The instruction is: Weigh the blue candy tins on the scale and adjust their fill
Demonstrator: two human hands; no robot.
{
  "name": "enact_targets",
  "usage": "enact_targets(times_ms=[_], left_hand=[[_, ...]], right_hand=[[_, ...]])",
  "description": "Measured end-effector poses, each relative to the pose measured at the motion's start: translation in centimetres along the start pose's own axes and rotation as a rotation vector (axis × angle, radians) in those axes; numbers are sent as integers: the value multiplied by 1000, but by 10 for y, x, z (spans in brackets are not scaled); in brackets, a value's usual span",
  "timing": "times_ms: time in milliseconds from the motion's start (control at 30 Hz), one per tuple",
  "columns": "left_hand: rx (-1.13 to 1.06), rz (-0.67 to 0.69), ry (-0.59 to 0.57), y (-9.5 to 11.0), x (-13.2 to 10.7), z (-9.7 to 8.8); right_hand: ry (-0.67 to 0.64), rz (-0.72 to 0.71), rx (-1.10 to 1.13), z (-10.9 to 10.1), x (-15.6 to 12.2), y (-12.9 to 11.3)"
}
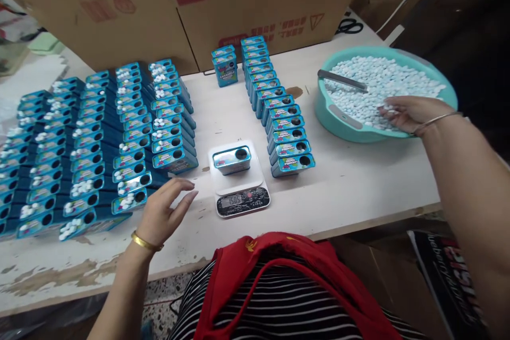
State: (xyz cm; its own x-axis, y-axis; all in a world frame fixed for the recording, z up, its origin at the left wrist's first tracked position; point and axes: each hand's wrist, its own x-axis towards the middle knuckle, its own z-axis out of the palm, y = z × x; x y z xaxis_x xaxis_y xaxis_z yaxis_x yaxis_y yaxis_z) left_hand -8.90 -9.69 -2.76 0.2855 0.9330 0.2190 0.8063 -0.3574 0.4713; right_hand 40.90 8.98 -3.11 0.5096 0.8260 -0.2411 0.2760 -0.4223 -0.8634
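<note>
White bench [350,180] against cardboard boxes [223,5]. One small tin [231,159] sits on the scale [240,180] near the front edge: light, rigid, probably slick, best pinched across its long sides. Candies [378,85] in the teal basin [330,117] at the right edge are tiny, hard, loose. Right hand [406,113] rests in them, grip loosely curled on a few. Left hand [163,212] empty, grip spread, beside the filled tins [99,138].
</note>
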Motion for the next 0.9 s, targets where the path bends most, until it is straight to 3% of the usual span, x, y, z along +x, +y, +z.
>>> enact_targets(times_ms=[167, 300, 400, 467, 633, 767, 900], left_hand=[[-23, -15, 2, -5, -5, 10], [-45, -26, 8, -4, -11, 16], [-69, -32, -3, -2, -14, 20], [-85, -34, -4, 0, -16, 23], [-118, -53, -5, 1, -25, 27], [-136, -76, 9, 0, -34, 29], [-141, -88, 14, -3, -40, 32]], right_hand=[[-78, 8, 193, 8, -27, -23], [-476, -81, 251, 39, -86, -57], [-776, -269, 76, 74, -136, -79], [-889, -444, -81, 98, -161, -89], [-915, -834, -506, 140, -191, -98], [-921, -924, -762, 154, -198, -100], [-915, -947, -874, 157, -202, -101]])
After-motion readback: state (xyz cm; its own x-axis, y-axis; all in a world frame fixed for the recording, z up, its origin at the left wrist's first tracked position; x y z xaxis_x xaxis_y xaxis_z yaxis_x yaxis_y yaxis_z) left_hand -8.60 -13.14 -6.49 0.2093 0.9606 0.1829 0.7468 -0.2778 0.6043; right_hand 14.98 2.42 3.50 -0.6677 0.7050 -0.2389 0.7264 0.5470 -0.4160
